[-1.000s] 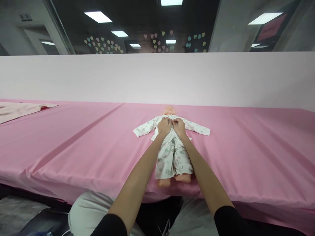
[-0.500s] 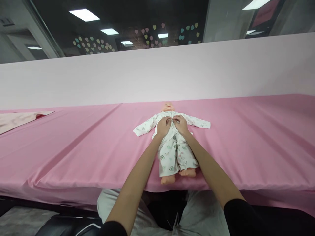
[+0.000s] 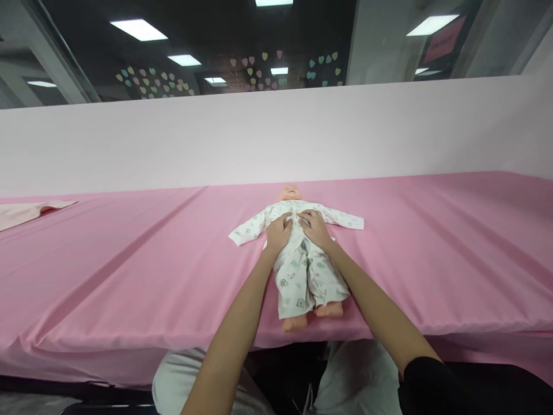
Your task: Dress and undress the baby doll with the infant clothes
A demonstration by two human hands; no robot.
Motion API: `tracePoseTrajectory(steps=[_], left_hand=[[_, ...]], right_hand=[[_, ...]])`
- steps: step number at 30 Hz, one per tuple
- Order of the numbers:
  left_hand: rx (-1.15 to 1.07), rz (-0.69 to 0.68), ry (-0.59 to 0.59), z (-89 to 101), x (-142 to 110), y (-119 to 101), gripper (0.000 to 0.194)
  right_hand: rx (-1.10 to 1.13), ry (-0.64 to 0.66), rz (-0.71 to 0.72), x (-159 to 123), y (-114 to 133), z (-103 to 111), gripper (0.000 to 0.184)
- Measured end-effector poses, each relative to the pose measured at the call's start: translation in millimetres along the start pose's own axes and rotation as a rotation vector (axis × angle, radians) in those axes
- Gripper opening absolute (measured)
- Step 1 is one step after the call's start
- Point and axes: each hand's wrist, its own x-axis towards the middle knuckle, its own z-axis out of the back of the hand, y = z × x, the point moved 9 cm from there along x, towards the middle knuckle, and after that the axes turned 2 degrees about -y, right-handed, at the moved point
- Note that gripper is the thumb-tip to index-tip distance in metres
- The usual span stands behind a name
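A baby doll (image 3: 291,192) lies on its back, head away from me and bare feet towards me. It wears a white printed long-sleeved top (image 3: 253,226) with its sleeves spread to both sides, and matching printed trousers (image 3: 294,282). My left hand (image 3: 279,233) rests on the left side of the top's front, fingers bent loosely and thumb apart. On the other side of the front opening lies my right hand (image 3: 314,228), its fingers spread over the cloth. A narrow gap separates the two hands. Part of the doll's chest is hidden beneath them.
A pink cloth (image 3: 142,276) with a few creases covers the table. At the far left lies a pale pink folded fabric (image 3: 26,213). Behind the table runs a low white wall (image 3: 216,138), topped by glass with heart stickers (image 3: 155,80).
My hands, fingertips together at the middle of the top before, have come slightly apart and loosened. The doll lies in the same pose; the camera view has shifted a little.
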Motion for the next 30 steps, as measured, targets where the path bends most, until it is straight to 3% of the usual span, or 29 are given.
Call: tracePoseTrajectory(steps=[8, 13, 21, 30], left_hand=[[0.059, -0.086, 0.057, 6.3, -8, -17, 0.03], [0.044, -0.066, 0.067, 6.7, -11, -18, 0.025], [-0.055, 0.026, 0.044, 6.6, -7, -10, 0.023], [-0.004, 0.012, 0.075, 5.4, -8, -14, 0.02]], right_hand=[[0.044, -0.126, 0.021, -4, 11, 16, 0.012], [0.053, -0.107, 0.042, -4, 14, 17, 0.004], [0.063, -0.063, 0.09, -3, 17, 15, 0.007], [0.067, -0.045, 0.061, -2, 16, 12, 0.009]])
